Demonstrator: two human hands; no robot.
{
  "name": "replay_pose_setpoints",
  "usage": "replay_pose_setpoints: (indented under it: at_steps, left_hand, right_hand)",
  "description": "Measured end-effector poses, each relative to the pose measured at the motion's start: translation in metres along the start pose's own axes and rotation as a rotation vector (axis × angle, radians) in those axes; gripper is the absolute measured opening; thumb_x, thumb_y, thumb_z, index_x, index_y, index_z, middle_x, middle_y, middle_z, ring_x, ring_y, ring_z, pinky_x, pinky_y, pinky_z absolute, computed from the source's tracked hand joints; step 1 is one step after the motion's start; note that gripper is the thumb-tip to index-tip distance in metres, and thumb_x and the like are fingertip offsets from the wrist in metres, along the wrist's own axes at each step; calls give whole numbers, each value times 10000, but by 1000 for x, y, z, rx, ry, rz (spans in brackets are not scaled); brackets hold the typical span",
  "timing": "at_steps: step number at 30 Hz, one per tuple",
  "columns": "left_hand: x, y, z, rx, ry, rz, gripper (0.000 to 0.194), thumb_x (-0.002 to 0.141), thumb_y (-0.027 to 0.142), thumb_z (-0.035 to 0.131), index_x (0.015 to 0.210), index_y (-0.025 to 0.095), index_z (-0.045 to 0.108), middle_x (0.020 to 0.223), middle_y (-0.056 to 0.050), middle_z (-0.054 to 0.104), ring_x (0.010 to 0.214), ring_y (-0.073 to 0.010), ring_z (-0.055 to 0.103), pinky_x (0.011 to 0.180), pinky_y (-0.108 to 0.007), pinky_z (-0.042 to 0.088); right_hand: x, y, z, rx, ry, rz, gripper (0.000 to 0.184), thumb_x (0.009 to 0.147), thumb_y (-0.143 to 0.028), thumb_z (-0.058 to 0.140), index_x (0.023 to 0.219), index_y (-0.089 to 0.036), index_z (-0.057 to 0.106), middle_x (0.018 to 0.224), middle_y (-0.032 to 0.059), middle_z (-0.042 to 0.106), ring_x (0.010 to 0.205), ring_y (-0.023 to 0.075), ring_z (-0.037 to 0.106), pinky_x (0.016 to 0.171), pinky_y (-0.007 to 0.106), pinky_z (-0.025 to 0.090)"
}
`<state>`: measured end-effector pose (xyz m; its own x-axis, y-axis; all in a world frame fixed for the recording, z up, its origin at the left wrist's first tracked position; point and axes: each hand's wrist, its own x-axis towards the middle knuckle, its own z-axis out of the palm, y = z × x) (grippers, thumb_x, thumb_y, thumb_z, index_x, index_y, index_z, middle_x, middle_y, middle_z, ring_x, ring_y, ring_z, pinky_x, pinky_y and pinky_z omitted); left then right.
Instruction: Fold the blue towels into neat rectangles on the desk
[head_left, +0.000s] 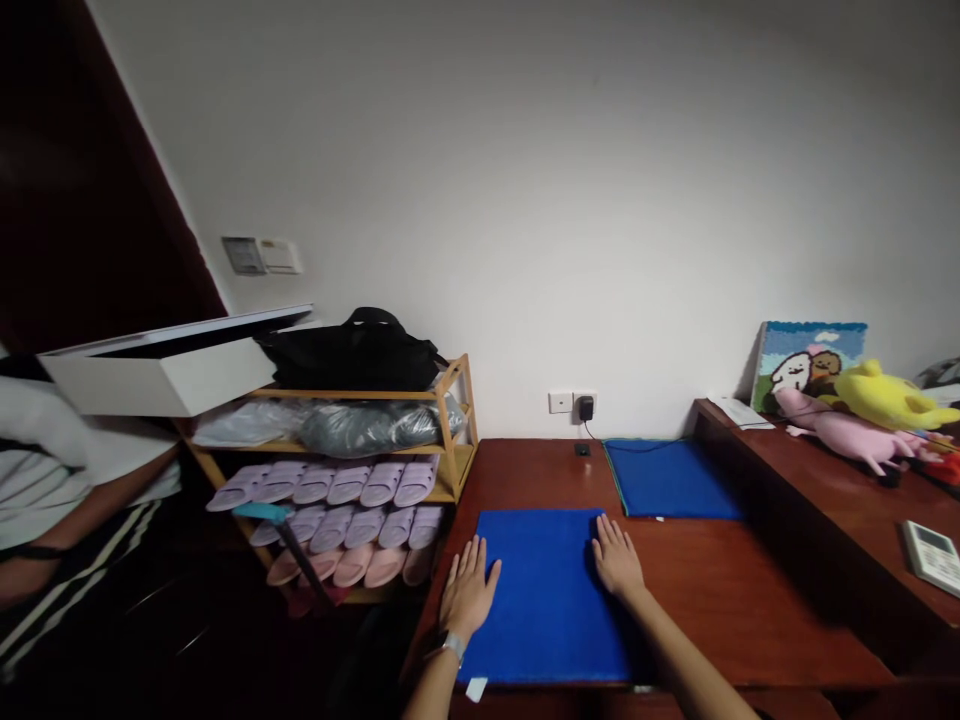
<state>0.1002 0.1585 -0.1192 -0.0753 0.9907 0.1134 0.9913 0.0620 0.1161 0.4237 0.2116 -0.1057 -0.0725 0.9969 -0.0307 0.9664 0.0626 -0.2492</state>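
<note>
A blue cloth (544, 600) lies flat on the reddish-brown wooden desk (705, 580), a small white tag at its near left corner. My left hand (469, 588) rests flat along its left edge, fingers stretched out, with a silver watch on the wrist. On the opposite side, my right hand (616, 558) lies flat with fingers spread, touching the right edge near the far corner. Farther back on the desk sits a second blue cloth (671, 480) with a greenish edge.
A wooden rack (450, 450) on the left holds purple and pink slippers (349, 483) and a black bag (356, 350). A white box (165, 385) is beside a seated person (82, 490). Plush toys (847, 435) and a white remote-like device (932, 555) lie on the raised right ledge.
</note>
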Motion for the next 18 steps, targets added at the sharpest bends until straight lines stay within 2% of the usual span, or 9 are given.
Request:
replay_pose_setpoints:
  at_steps: [4,12,14,15,18]
  left_hand:
    - [-1,-2,3,0,19,4,714,1063,544,269,1629,113,339,1702,-134,288,1577,-265,305,1301,-480,247]
    - [8,-10,8,61,17,12,762,1040,601,295,1623,113,352,1699,-136,294,1579,-303,296,1297,-529,242]
    - [15,5,5,66,81,36,756,1044,603,294,1612,111,381,1696,-141,309,1579,-311,297,1300,-531,238]
    - [20,20,4,55,112,52,746,1053,594,275,1609,109,389,1698,-140,308,1580,-306,296,1300,-521,244]
    - [36,85,6,-39,117,174,714,1080,563,200,1614,125,382,1703,-120,314,1572,-274,325,1284,-471,303]
  right_hand:
    - [24,1,-5,12,-45,-24,684,1048,-404,186,1657,-95,239,1736,68,221,1617,225,177,1308,399,142]
    - [28,9,12,63,-18,-50,707,1044,-434,156,1658,-89,221,1738,64,212,1621,210,154,1318,394,114]
    - [29,8,12,69,-20,-48,712,1040,-438,143,1658,-91,220,1738,52,213,1622,211,148,1320,398,109]
    - [29,8,11,73,-22,-48,712,1039,-435,139,1658,-91,218,1739,48,211,1623,212,143,1320,399,106]
    - [30,7,9,82,-22,-48,708,1039,-423,135,1658,-87,213,1740,47,201,1624,209,135,1320,397,97]
